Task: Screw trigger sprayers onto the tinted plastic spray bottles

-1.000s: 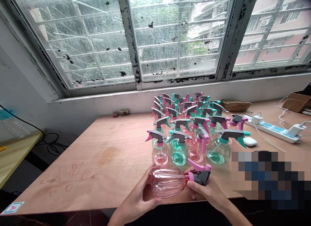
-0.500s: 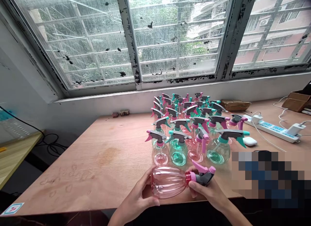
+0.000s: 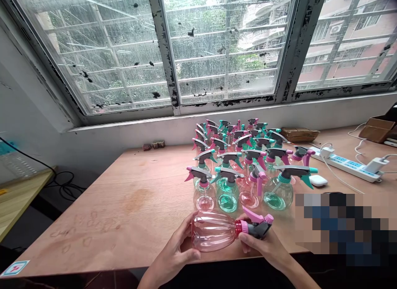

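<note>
A clear pink spray bottle (image 3: 214,232) lies sideways between my hands near the table's front edge, its base to the left. My left hand (image 3: 176,251) grips the base end, thumb below and fingers mostly hidden behind. At the neck, my right hand (image 3: 263,243) is closed around the pink collar, just beside the grey spray head with its pink trigger (image 3: 252,215) pointing up. Right behind the held bottle stand rows of upright pink and green spray bottles, the nearest being a green one (image 3: 228,196) and a pink one (image 3: 204,196).
The wooden table (image 3: 124,222) runs up to a wall below the window. On the right lie a power strip (image 3: 347,162) with plugs and cables, a white case (image 3: 318,181) and a brown package (image 3: 299,134). Small brown blocks (image 3: 158,144) sit at the back. A blurred patch covers the lower right.
The held bottle and both hands have shifted very slightly left and up. Both hands keep the same hold, and the standing bottles have not moved.
</note>
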`<state>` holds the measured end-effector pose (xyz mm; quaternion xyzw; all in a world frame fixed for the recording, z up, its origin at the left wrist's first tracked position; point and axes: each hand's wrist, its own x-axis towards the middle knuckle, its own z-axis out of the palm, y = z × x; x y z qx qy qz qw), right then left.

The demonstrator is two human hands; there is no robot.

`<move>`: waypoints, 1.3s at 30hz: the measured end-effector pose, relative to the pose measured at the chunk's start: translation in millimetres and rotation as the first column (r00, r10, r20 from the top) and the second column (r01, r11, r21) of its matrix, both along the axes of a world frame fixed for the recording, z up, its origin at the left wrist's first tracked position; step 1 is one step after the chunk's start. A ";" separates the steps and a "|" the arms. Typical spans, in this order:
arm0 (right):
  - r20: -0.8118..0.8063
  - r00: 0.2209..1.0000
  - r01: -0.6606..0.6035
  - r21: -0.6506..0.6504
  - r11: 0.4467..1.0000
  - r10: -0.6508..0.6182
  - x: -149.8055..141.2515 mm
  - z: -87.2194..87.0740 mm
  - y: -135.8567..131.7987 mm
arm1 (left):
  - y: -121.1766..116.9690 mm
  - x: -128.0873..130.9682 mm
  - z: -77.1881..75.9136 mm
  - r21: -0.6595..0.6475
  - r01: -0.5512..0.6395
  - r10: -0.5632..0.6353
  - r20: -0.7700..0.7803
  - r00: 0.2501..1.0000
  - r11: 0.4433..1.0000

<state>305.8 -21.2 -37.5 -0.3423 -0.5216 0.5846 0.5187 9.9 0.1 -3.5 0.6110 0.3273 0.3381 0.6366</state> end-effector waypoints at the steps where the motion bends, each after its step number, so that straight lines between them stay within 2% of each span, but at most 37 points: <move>1: 0.000 1.000 -0.004 0.003 1.000 0.004 -0.1 -0.5 0.2 | -0.1 -0.3 -1.0 -0.003 -0.001 0.001 0.003 1.000 1.000; 7: 0.012 1.000 -0.020 0.023 1.000 0.020 2.0 -7.4 2.4 | -0.7 -3.7 -5.2 -0.002 0.012 -0.012 -0.011 1.000 1.000; 15: 0.011 1.000 -0.019 -0.001 1.000 0.019 3.0 -9.2 1.4 | -1.3 -5.5 -3.5 0.116 0.049 -0.036 -0.110 0.993 0.992; 19: 0.013 1.000 -0.012 -0.019 1.000 0.012 0.7 -7.7 1.0 | 0.6 -4.9 -6.4 0.168 0.067 -0.054 -0.079 0.995 0.984; 22: 0.005 1.000 -0.017 -0.034 0.999 0.017 -0.9 -6.8 0.5 | 1.3 -4.3 -7.1 0.154 0.072 -0.064 -0.060 0.996 0.985; 27: 0.038 0.999 -0.001 -0.036 0.999 0.002 -1.6 -5.9 0.0 | -1.9 -2.3 -0.7 0.072 0.019 -0.015 -0.056 0.998 0.997; 31: 0.025 1.000 -0.013 -0.051 0.999 0.015 -1.4 -6.5 1.0 | -3.1 -1.1 3.9 0.096 0.012 -0.003 -0.088 0.996 0.995; 39: 0.026 1.000 0.003 -0.033 0.999 -0.002 -1.9 -6.8 2.5 | -0.9 -1.8 -5.6 0.078 0.004 0.001 -0.063 0.998 0.997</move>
